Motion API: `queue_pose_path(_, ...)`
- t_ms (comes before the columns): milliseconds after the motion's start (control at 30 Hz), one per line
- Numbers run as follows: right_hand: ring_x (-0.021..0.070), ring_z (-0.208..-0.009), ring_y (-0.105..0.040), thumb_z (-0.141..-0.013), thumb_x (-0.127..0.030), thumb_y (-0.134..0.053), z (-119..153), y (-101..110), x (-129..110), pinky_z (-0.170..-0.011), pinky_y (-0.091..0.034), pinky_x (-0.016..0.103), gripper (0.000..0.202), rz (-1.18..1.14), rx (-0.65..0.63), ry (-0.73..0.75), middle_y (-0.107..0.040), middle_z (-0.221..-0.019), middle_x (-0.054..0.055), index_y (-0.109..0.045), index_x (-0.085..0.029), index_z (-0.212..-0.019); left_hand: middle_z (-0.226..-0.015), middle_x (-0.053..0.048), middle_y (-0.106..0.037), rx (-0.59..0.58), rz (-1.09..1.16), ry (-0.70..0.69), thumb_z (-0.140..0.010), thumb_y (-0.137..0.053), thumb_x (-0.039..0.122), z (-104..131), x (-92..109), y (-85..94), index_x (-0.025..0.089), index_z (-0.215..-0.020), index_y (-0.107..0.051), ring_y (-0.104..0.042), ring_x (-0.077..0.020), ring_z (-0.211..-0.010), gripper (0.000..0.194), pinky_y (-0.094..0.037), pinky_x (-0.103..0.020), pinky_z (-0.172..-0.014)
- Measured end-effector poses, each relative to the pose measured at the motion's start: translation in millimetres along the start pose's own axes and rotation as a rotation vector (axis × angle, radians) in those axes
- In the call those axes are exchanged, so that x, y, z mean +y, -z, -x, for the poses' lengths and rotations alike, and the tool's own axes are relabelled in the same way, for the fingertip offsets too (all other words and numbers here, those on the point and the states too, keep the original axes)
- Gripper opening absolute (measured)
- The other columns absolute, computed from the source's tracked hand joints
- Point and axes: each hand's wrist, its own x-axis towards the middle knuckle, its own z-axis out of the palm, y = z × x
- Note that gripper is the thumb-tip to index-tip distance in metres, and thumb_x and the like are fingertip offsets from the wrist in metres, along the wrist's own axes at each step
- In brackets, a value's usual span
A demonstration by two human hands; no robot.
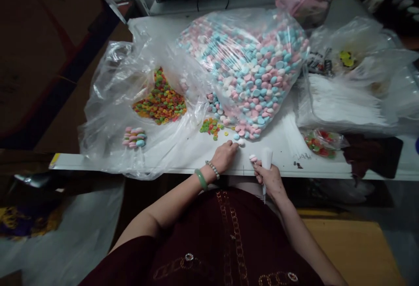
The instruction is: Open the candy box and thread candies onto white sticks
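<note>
My left hand [225,156], wearing a jade bangle and a bead bracelet, has its fingertips closed at a small white candy [241,142] by the mouth of the big candy bag. To its right, my right hand [271,180] grips a white tapering bundle [267,158] that looks like thin sticks. Between that hand's thumb and finger is a skewer with a pink and white candy [253,158] at its tip. The large clear bag [252,68] of pink, blue and white candies lies just beyond both hands. Loose ring-shaped candies [211,128] are scattered left of it.
Finished-looking candy skewers [134,137] lie on plastic at the left. Behind them is an opened bag of colourful rings [162,103]. A tray of white sticks [343,103] stands right, with a small candy packet [325,143] before it. The table's front edge [183,173] runs below my hands.
</note>
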Motion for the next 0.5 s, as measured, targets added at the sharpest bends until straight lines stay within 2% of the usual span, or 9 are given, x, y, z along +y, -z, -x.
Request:
queue_pose_path(133, 0.0053, -0.034, -0.039, -0.062, -0.041, -0.072, -2, 0, -2, -0.034, -0.022, 0.018, 0.034, -0.037, -0.044, -0.017, -0.052, -0.051, -0.005, -0.062, -0.015, -0.081, -0.092, -0.005, -0.059, 0.05, 0.046, 0.086, -0.093, -0.049, 0.023, 15, -7, -0.7, 0.021, -0.1, -0.063, -0.057, -0.0167, -0.08, 0.016, -0.044, -0.027, -0.069)
queue_pose_path(267, 0.0053, -0.033, -0.038, -0.063, -0.041, -0.071, -4, 0, -4, -0.033, -0.022, 0.019, 0.036, -0.018, -0.07, -0.03, -0.052, -0.051, -0.005, -0.064, -0.013, -0.085, -0.091, -0.004, -0.06, 0.083, 0.153, 0.031, -0.094, -0.051, 0.025, 27, -15, -0.9, 0.022, -0.101, -0.066, -0.059, -0.0152, -0.082, 0.017, -0.046, -0.025, -0.073)
queue_pose_path(367, 0.0052, -0.033, -0.038, -0.062, -0.041, -0.071, -3, 0, -6, -0.032, -0.022, 0.019, 0.037, 0.001, -0.064, -0.029, -0.052, -0.051, -0.005, -0.064, -0.013, -0.085, -0.099, -0.004, -0.061, 0.185, 0.326, 0.018, -0.094, -0.053, 0.028, 34, -26, -2.0, 0.022, -0.11, -0.067, -0.06, -0.012, -0.082, 0.022, -0.048, -0.023, -0.076)
queue_pose_path(433, 0.0051, -0.034, -0.038, -0.061, -0.041, -0.071, -2, -1, -7, -0.032, -0.023, 0.019, 0.037, 0.0, -0.063, -0.029, -0.052, -0.051, -0.005, -0.064, -0.013, -0.085, -0.105, -0.005, -0.062, 0.282, 0.394, 0.08, -0.093, -0.055, 0.03, 36, -35, -0.3, 0.022, -0.117, -0.065, -0.061, -0.0109, -0.081, 0.027, -0.049, -0.022, -0.077)
queue_pose_path(500, 0.0051, -0.035, -0.037, -0.061, -0.041, -0.072, -1, -2, -8, -0.032, -0.023, 0.019, 0.037, -0.001, -0.059, -0.029, -0.051, -0.051, -0.005, -0.064, -0.013, -0.084, -0.105, -0.006, -0.062, 0.353, 0.341, 0.176, -0.093, -0.055, 0.029, 33, -46, 4.2, 0.022, -0.116, -0.066, -0.062, -0.0125, -0.084, 0.027, -0.049, -0.023, -0.076)
